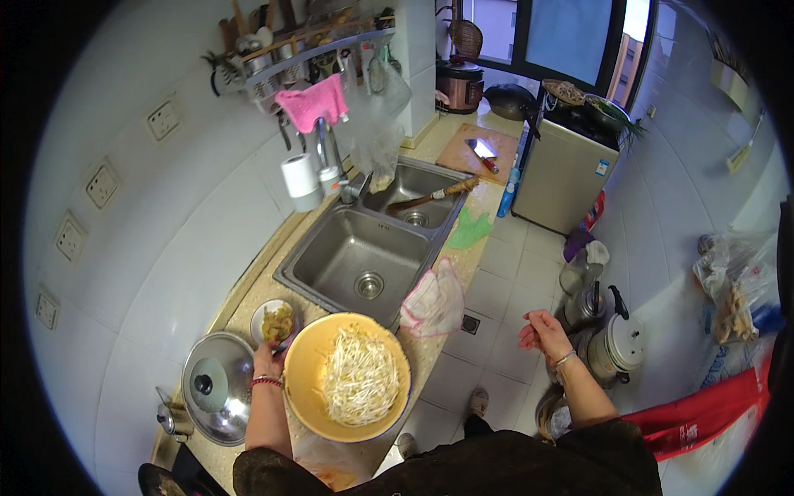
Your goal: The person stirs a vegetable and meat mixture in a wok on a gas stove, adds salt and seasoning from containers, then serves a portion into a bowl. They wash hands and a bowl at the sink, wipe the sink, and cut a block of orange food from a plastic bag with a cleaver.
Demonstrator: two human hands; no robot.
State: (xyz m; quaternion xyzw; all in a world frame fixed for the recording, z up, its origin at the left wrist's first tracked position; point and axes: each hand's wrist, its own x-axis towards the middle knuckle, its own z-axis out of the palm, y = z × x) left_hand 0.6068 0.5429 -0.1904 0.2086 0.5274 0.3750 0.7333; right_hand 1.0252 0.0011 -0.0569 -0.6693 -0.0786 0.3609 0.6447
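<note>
My left hand [268, 361] grips the near rim of a small white bowl [257, 323] on the counter. Chopped yellow-green vegetables [278, 321] lie in that bowl. Just right of this hand sits a large yellow basin [304, 378], with a heap of bean sprouts [361, 378] in it. To the hand's left rests a domed metal wok lid [232, 397] with a glass centre and black knob. My right hand [546, 335] hangs in the air over the floor, empty, its fingers loosely curled and apart.
Beyond the basin is a double steel sink [347, 248], with a wooden-handled brush [428, 197] across its far bowl. A cloth [434, 301] and a green plastic bag [469, 228] lie along the counter edge. A cleaver [482, 152] rests on a cutting board [456, 146]. Pots [614, 347] stand on the floor at right.
</note>
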